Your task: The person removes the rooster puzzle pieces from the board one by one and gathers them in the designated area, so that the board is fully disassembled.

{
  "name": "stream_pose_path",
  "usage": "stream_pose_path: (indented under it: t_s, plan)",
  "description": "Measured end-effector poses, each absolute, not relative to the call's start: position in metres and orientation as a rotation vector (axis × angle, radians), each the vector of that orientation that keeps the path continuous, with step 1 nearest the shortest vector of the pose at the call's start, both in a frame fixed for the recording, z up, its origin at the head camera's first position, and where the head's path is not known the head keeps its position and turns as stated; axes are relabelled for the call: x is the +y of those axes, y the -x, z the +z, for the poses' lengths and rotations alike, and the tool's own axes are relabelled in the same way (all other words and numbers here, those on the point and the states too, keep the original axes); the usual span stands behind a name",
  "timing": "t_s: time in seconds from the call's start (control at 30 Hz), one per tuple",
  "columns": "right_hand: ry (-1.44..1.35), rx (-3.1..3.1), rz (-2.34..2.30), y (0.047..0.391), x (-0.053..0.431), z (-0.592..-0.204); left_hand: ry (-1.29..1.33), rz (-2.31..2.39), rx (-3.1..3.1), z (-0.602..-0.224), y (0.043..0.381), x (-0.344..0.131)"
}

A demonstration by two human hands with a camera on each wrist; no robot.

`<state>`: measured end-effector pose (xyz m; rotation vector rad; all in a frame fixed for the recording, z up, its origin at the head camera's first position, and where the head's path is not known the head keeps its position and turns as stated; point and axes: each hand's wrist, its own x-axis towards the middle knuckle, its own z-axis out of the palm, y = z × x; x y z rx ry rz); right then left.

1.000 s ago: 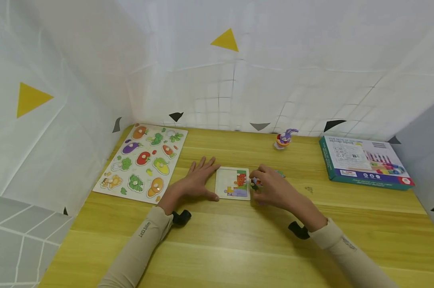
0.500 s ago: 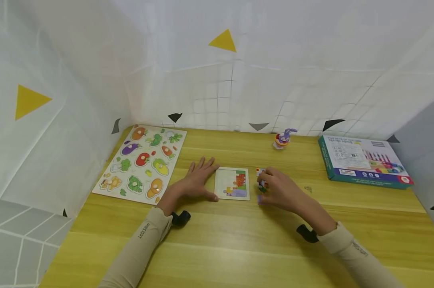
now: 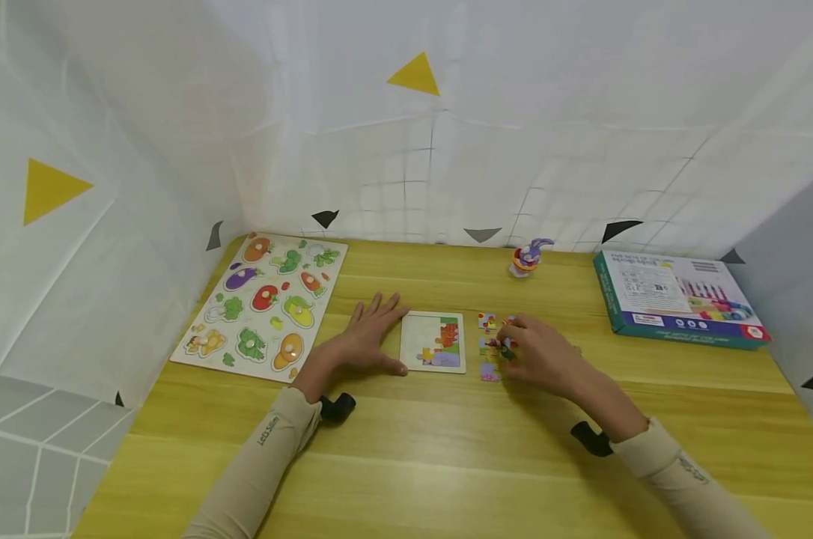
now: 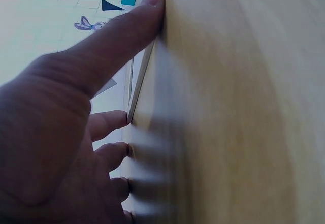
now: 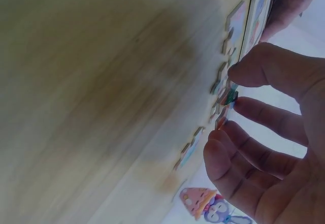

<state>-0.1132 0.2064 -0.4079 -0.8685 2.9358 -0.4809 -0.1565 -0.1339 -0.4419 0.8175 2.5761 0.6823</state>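
Note:
Spread flat, my left hand (image 3: 359, 344) lies at the left side of a small square puzzle frame (image 3: 409, 337); its thumb and index fingertip touch the edge. In the left wrist view that thumb (image 4: 127, 33) reaches along the frame's border. Joined pieces (image 3: 451, 340) fill the frame's right part and lower edge. To the right of it my right hand (image 3: 541, 359) pinches a dark green puzzle piece (image 5: 231, 97) between thumb and index finger, low over the table. Loose puzzle pieces (image 3: 489, 370) lie beside those fingers, some partly hidden by the hand.
A vegetable peg puzzle board (image 3: 278, 323) lies at the left. Towards the back stands a purple rabbit figurine (image 3: 529, 256), and a boxed bead set (image 3: 679, 299) is at the back right. White sheeting (image 3: 352, 165) hangs behind the wooden table (image 3: 420, 457).
My right hand has drawn away from the frame to the right with the dark green piece, uncovering loose pieces. The left hand stays against the frame.

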Motion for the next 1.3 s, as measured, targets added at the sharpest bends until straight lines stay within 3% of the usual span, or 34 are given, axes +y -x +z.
stream_pose_path:
  t_s: [1.3]
  plan:
    - [0.826,2.936,-0.438,0.116,0.223,-0.410,-0.825,0.702,2.567,-0.443,0.157,-0.135]
